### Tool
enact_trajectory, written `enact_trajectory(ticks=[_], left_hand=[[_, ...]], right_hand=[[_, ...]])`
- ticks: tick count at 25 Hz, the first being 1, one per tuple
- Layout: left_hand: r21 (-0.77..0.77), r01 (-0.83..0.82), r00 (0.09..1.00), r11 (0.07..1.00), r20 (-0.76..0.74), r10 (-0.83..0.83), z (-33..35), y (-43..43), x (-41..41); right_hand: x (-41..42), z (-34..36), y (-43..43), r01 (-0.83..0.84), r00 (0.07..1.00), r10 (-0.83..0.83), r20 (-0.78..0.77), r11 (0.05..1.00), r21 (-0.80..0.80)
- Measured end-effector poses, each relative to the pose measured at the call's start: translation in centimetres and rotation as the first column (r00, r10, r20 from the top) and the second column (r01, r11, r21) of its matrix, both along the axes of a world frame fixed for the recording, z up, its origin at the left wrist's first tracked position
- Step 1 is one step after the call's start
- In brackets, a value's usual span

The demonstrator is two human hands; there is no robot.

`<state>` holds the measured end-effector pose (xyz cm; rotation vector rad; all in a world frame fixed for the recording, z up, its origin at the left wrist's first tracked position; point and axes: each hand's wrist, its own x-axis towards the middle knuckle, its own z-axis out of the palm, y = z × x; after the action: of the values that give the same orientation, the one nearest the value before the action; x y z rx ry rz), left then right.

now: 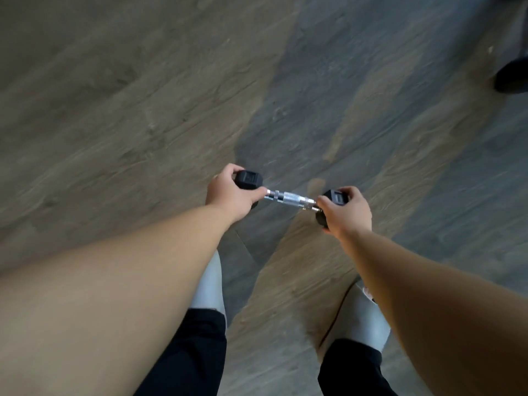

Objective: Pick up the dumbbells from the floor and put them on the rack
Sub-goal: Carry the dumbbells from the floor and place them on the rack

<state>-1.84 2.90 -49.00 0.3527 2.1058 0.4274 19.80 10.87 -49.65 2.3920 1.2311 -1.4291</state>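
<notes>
I hold one dumbbell (290,198) in front of me above the floor, lying roughly level from left to right. It has black hexagonal heads and a chrome handle. My left hand (228,192) is wrapped around its left head. My right hand (347,214) grips its right head. The bare chrome handle shows between the two hands. No rack is in view.
Wood-look plank floor (128,110) fills the view and is blurred by motion. My feet in light grey shoes (363,318) and black trousers stand below the dumbbell. A dark object (513,77) lies at the right edge, cut off by the frame.
</notes>
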Motion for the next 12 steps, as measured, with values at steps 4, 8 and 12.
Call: enact_trajectory(ticks=[4,8,12], left_hand=[[0.031,-0.024,0.999,0.999,-0.02,0.025,8.9,0.5,-3.7],[0.105,-0.009,0.997,0.994,-0.074,0.017,22.8,3.3,-10.6],[0.228,-0.032,0.989,0.973,-0.136,0.064,37.8,7.2,-19.4]], right_hand=[[-3.4,8.8,0.0,0.025,1.0,-0.024,-0.015,0.999,0.023],[-10.1,22.3,2.9,0.021,0.997,-0.016,-0.079,0.997,0.072],[-19.2,36.8,7.6,0.029,0.986,-0.002,-0.168,0.987,0.159]])
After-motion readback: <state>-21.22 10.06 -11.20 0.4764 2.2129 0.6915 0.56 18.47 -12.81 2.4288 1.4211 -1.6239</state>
